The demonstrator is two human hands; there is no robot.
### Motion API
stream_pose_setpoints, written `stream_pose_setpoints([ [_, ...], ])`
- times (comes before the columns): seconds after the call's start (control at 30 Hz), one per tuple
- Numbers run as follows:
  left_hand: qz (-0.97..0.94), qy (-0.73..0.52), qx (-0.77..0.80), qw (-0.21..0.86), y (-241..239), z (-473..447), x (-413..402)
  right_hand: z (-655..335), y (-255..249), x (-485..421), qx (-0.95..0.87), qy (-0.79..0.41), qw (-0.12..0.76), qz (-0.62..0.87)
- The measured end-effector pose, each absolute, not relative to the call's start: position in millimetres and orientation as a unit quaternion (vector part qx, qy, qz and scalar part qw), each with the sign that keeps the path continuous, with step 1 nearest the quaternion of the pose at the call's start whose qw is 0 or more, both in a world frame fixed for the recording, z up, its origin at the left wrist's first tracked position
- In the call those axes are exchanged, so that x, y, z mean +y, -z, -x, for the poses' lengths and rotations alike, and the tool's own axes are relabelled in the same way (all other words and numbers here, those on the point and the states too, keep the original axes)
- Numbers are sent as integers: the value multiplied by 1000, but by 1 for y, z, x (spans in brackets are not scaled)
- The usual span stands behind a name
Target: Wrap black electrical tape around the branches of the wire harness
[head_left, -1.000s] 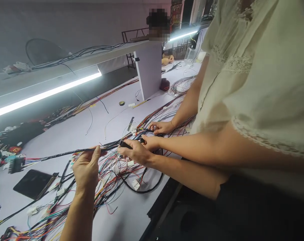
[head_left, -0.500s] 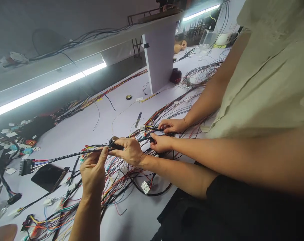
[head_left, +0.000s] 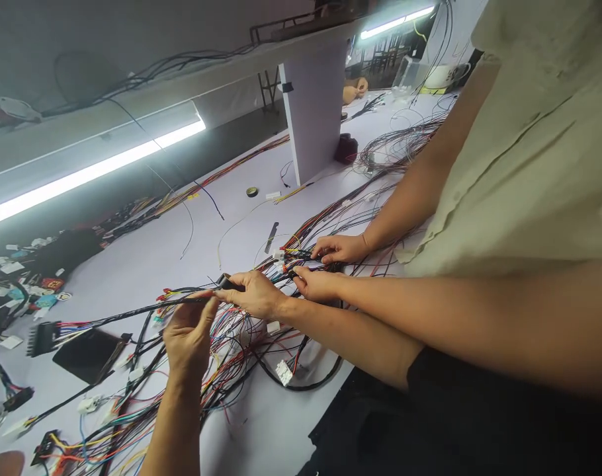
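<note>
My left hand [head_left: 189, 334] pinches a black-taped wire bundle [head_left: 132, 309] that runs left to a black multi-pin connector [head_left: 42, 337]. Just to its right, my right hand [head_left: 254, 294] is closed on a roll of black tape [head_left: 226, 281] held against the same bundle. Below both hands lies a tangle of coloured harness wires [head_left: 221, 363] with white plugs [head_left: 283, 371]. A co-worker in a cream shirt stands close on my right; that person's two hands [head_left: 318, 284] [head_left: 338, 248] grip wires and small connectors just beyond my right hand.
The white workbench [head_left: 147, 264] carries a black flat pad [head_left: 85, 354], a small tape roll [head_left: 252, 192], a dark red object [head_left: 345, 149] and more wire coils [head_left: 400, 142]. A white upright panel [head_left: 313, 109] holds a shelf with a light strip [head_left: 92, 175]. Labels and parts litter the far left.
My right hand with the tape roll has turned slightly around the bundle, close to my left fingers. The view has shifted a little; the co-worker's hands stay at the same wires.
</note>
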State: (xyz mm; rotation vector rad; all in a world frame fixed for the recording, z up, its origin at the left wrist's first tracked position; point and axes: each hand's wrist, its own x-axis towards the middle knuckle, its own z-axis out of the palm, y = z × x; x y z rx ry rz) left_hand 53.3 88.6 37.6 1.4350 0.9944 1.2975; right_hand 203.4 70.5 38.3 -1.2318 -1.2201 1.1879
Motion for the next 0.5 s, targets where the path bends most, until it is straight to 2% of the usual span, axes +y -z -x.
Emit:
stream_pose_setpoints([
  [0.1,-558,-542,421,466,-32,-58,90,-203,-37,71,-518,-449,506,523],
  [0.27,-518,-575,439,457,-19,-68,102,-208,-40,53,-524,-318,602,511],
  [0.5,-548,-568,489,371,-4,-86,129,-213,-28,30,-514,-353,618,479],
])
